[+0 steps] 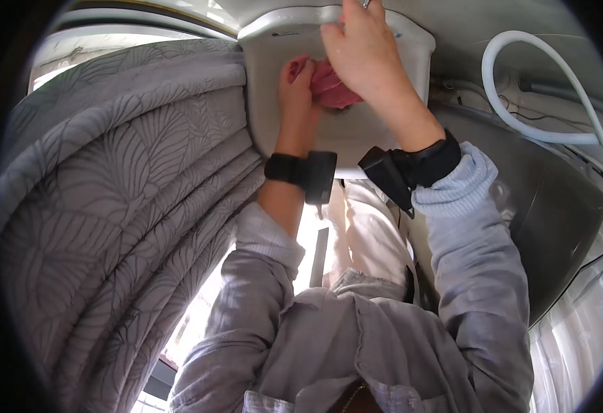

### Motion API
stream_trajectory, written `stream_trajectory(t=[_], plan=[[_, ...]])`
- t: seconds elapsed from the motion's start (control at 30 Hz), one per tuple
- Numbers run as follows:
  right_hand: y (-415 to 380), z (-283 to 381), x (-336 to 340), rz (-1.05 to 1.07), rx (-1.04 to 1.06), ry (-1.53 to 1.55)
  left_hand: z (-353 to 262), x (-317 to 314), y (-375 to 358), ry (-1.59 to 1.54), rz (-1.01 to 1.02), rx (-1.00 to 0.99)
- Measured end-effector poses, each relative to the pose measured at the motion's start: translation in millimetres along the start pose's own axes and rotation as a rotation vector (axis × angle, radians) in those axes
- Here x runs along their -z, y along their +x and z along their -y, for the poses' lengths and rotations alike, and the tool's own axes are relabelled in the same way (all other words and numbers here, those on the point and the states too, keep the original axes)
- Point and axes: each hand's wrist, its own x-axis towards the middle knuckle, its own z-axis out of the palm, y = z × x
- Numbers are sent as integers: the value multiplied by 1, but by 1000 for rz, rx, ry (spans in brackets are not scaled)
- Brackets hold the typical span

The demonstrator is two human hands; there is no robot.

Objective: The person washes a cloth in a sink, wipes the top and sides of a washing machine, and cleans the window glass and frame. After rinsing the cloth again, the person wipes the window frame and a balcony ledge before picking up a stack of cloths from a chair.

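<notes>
My left hand (298, 86) is closed around a bunched pink cloth (332, 88) inside a white washbasin (267, 120). The cloth hangs to the right of those fingers, over the middle of the bowl. Higher up, my right hand (363, 48) reaches over the basin's back edge. Its fingers are closed at the top of the view around a bit of shiny metal that looks like the faucet (366, 3); most of it is hidden by the fingers and cut off by the frame. Both wrists wear black straps with boxy devices.
A grey leaf-patterned curtain (129, 151) hangs close along the left of the basin. On the right, a white hose (497, 76) loops above a dark grey rounded panel (556, 199). Thin cables run behind it. A sheer white curtain (584, 351) is at lower right.
</notes>
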Motion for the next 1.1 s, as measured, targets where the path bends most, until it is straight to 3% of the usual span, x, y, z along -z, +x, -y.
stream_trajectory(t=[0.03,0.13,0.17,0.27,0.37,0.47,0.57,0.67,0.7,0.8,0.83,0.93,0.97,1.07,1.1], plan=[[1,1,14,168,-203,363,-5,3,-9,-35,-19,3],[-16,-45,8,-96,-145,878,-15,12,-34,-161,-35,64],[-27,-56,17,-19,-253,786,-20,12,-40,-216,-33,83],[-69,-79,20,361,-876,1321,-40,-1,-74,-349,-66,172],[-86,-57,31,408,-713,1874,-50,-15,-93,-307,-48,135],[-84,-35,51,296,-621,1670,-66,-30,-109,-146,-49,-57],[-75,-13,76,325,-783,1639,-102,-68,-143,209,-53,-362],[-68,-4,98,382,-848,1824,-118,-91,-181,607,129,-737],[-63,0,104,495,-752,1846,-124,-92,-187,782,222,-966],[-54,21,118,649,-825,1696,-143,-86,-206,894,441,-1259],[-48,19,121,740,-758,1696,-149,-85,-205,892,497,-1332],[-27,38,149,848,-631,1518,-161,-80,-199,904,491,-1362],[-20,44,159,892,-633,1424,-166,-73,-192,1003,580,-1436],[-5,55,173,839,-419,1182,-178,-73,-203,931,541,-1192],[-2,60,177,753,-377,1142,-183,-72,-211,661,647,-710]])
